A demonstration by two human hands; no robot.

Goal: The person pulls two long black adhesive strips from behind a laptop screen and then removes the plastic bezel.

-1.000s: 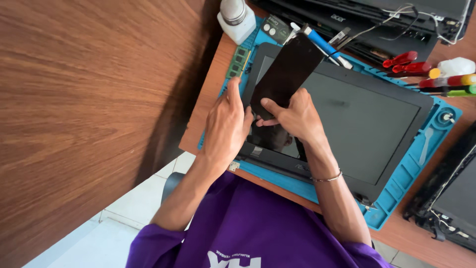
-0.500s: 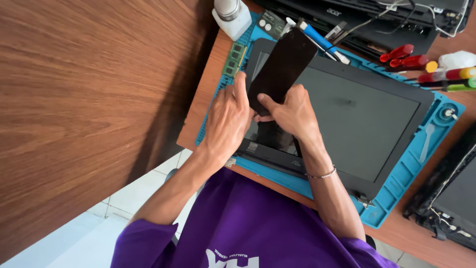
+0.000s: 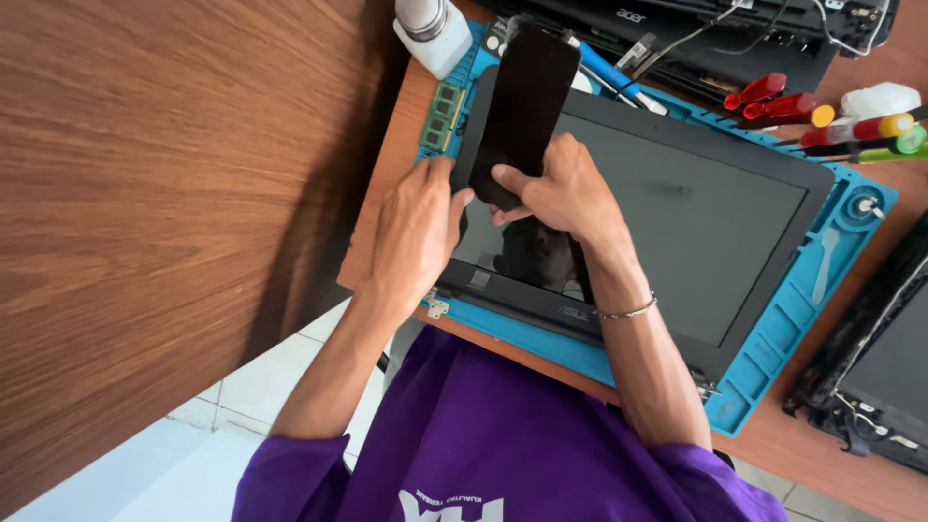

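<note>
Right hand (image 3: pixel 565 188) fingers grasping black phone (image 3: pixel 522 101) by its lower end; left hand (image 3: pixel 416 227) fingers pressing its edge, over laptop screen (image 3: pixel 696 222) lying on blue mat (image 3: pixel 812 290)

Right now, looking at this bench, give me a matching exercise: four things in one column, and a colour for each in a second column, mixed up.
Things:
1. phone
2. work mat
3. memory stick
4. bottle

Colours:
A. white
B. green
C. black
D. blue

Pairs: 1-C, 2-D, 3-B, 4-A
</note>
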